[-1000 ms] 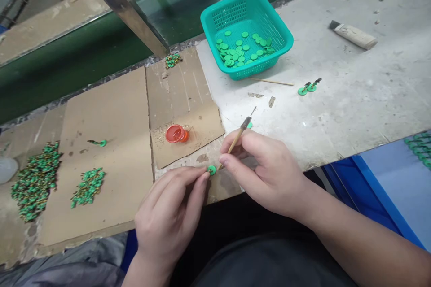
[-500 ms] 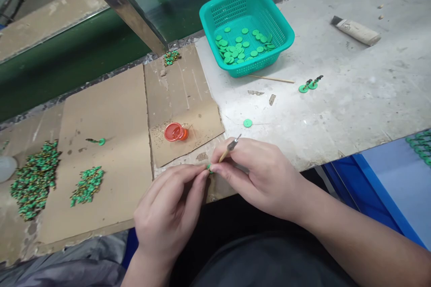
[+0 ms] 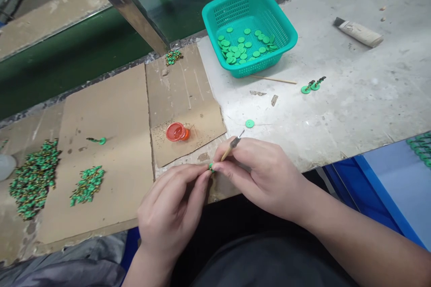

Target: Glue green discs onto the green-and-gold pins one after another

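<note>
Between the fingertips of both hands, near the table's front edge, is a small green piece, mostly covered by the fingers. My left hand pinches it from the left. My right hand is closed too, its thumb and forefinger at the piece, and it also grips a thin wooden-handled tool with a dark collar and a metal tip pointing up and away. Just beyond the hands lies a green disc with a fine wire or thread across it. An orange-red cup stands on cardboard to the left.
A teal basket holds several green discs. Piles of small green-and-gold pieces lie at left, some on a cardboard sheet. Two green discs with dark stems, a thin stick and a wrapped blade are at right.
The view has shifted very slightly. Both hands keep the same hold on the small green piece, with hardly any visible movement.
</note>
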Demonstrator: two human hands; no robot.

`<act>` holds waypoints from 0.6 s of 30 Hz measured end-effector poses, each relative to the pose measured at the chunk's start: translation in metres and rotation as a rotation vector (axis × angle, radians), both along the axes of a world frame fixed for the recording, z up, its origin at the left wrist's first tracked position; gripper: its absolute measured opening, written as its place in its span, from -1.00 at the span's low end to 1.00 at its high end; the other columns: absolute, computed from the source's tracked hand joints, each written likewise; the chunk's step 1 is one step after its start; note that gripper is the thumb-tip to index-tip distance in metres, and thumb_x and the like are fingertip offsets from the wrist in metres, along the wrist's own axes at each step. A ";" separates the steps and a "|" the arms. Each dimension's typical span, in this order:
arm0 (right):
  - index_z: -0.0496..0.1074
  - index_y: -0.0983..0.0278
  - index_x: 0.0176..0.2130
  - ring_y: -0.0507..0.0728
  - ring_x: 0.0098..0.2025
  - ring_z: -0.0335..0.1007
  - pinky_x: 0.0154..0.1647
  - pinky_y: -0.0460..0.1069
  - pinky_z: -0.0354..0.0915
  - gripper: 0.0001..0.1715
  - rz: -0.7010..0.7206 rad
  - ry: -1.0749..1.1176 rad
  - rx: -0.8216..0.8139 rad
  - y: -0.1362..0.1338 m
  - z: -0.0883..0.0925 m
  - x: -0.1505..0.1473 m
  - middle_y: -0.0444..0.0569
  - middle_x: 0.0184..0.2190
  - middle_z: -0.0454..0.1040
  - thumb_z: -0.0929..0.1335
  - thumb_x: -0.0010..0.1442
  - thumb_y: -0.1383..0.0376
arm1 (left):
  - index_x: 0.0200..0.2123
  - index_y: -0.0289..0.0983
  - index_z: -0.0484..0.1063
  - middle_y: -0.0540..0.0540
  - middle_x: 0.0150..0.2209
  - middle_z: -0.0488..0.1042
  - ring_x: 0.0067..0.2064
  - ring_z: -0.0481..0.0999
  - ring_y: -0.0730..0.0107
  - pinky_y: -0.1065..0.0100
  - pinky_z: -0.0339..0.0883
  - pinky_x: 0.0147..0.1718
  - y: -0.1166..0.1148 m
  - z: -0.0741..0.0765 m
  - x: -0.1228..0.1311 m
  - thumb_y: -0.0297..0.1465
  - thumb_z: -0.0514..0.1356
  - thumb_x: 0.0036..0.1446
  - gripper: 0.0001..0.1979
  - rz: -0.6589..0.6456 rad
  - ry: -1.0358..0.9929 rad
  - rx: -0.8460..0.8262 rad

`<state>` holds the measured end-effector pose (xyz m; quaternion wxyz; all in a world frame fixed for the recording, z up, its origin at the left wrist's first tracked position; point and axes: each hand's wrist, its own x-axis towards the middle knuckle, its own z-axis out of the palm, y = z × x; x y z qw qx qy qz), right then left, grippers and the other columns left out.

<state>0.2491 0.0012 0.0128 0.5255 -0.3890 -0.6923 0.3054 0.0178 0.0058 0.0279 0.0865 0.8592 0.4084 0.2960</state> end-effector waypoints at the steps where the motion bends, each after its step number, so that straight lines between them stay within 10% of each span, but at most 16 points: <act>1: 0.54 0.25 -0.10 0.09 -0.10 0.69 0.01 -0.05 0.56 -0.83 -0.004 0.005 -0.007 0.000 0.000 0.000 -0.05 -0.15 0.69 0.42 0.66 0.36 | 0.04 -0.17 0.61 -0.02 -0.10 0.76 -0.10 0.76 0.37 0.33 0.65 0.02 0.000 0.000 0.000 -0.58 0.39 0.48 -0.79 0.000 -0.002 -0.006; 18: 0.47 0.19 -0.15 0.12 -0.12 0.66 -0.06 0.01 0.56 -0.79 -0.077 0.007 -0.050 0.001 0.001 -0.002 -0.06 -0.18 0.66 0.39 0.65 0.33 | 0.08 -0.15 0.62 -0.02 -0.08 0.80 -0.10 0.81 0.31 0.25 0.68 0.08 -0.002 0.000 0.001 -0.57 0.39 0.49 -0.77 0.000 0.044 0.026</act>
